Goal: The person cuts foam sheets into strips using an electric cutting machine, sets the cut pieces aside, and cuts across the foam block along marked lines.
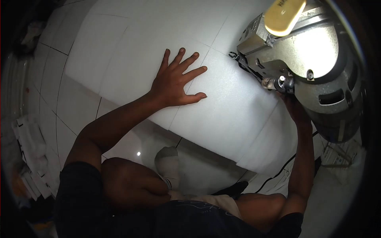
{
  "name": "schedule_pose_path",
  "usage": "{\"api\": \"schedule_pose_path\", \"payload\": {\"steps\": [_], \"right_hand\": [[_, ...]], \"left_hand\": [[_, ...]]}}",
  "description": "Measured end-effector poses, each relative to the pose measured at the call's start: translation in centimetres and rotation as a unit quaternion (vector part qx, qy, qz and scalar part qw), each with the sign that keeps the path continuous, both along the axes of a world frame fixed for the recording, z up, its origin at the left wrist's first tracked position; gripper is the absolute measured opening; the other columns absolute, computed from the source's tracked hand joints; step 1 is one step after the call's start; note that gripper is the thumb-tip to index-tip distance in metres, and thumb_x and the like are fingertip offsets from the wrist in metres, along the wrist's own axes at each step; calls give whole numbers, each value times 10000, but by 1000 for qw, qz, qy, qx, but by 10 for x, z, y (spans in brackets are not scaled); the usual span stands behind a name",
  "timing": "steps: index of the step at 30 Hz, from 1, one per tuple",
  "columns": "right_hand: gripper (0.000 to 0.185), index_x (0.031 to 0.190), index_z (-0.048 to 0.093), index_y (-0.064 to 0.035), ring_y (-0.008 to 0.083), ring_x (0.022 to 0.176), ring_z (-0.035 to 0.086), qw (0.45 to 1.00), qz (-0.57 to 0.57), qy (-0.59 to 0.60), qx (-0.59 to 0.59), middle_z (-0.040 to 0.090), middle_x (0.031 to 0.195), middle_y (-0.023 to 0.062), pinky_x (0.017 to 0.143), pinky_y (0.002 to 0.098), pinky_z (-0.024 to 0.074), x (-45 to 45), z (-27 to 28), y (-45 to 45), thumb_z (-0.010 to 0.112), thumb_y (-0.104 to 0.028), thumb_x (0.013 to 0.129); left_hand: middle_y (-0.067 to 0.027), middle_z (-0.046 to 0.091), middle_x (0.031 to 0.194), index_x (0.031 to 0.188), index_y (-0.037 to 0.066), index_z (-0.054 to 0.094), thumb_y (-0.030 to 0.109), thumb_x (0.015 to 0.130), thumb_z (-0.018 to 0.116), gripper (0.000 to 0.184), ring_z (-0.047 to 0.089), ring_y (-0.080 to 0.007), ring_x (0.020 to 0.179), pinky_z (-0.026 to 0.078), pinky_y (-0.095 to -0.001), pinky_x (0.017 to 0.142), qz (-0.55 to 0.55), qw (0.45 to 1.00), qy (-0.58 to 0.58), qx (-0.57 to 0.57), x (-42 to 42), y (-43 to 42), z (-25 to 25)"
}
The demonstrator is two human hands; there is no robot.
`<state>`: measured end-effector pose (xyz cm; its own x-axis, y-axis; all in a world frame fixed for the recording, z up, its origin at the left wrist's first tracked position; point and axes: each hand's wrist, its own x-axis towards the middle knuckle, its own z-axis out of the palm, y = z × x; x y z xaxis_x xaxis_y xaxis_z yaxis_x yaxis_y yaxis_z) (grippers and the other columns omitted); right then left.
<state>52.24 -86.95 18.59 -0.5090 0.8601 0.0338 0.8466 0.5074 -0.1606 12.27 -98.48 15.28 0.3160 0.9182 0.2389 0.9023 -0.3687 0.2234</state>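
Observation:
With its fingers spread wide, my left hand (174, 82) lies flat on a sheet of white foam (222, 107) and holds nothing. At the right, my right hand (293, 106) reaches under the near side of a large grey metal machine (274, 51), close to a small round fitting (278, 83). The machine hides its fingers. A yellow oval piece (285, 18) with dark lettering sits on top of the machine.
Below the foam sheet runs a tiled floor (83, 97). White packets or papers (33, 146) lie at the far left. A black cable (278, 172) curves near my right forearm. My bent legs and one foot (167, 162) are at the bottom.

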Motion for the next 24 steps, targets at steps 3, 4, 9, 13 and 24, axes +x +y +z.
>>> {"api": "schedule_pose_path", "payload": {"steps": [3,4,9,13,24], "right_hand": [[516,1372,472,-124,246,1315,420,982,71,-79,153,479,1402,86,1095,407,330,0,-1,1,581,-376,935],[501,1366,477,-123,249,1306,429,988,72,-53,124,487,1391,92,1084,407,346,3,-5,2,570,-372,941],[494,1345,500,-136,263,1247,482,952,119,-115,258,519,1347,90,1042,415,390,-1,-6,7,558,-415,942],[494,1329,519,-154,272,1224,502,955,109,-144,236,531,1329,75,1025,428,399,1,-15,8,558,-445,932],[487,1278,533,-156,303,1260,471,838,170,-243,458,515,1322,112,1056,505,367,-1,-19,4,515,-509,943]], "left_hand": [[-134,396,1471,1300,218,583,572,727,725,688,307,-421,1377,147,-681,1097,4,1000,-4,0,6,0,1],[-133,397,1469,1299,217,584,573,728,723,687,312,-420,1375,152,-680,1097,0,1000,-9,-4,7,-1,1],[-134,412,1457,1292,210,589,567,725,725,684,318,-417,1373,159,-674,1098,-1,1000,1,12,6,1,5],[-132,421,1452,1283,201,592,552,726,729,673,322,-418,1371,157,-671,1100,0,1000,2,12,7,-2,3],[-131,402,1468,1308,210,567,517,733,738,674,286,-398,1397,122,-635,1134,-16,999,-14,-31,-18,-9,25]]}}
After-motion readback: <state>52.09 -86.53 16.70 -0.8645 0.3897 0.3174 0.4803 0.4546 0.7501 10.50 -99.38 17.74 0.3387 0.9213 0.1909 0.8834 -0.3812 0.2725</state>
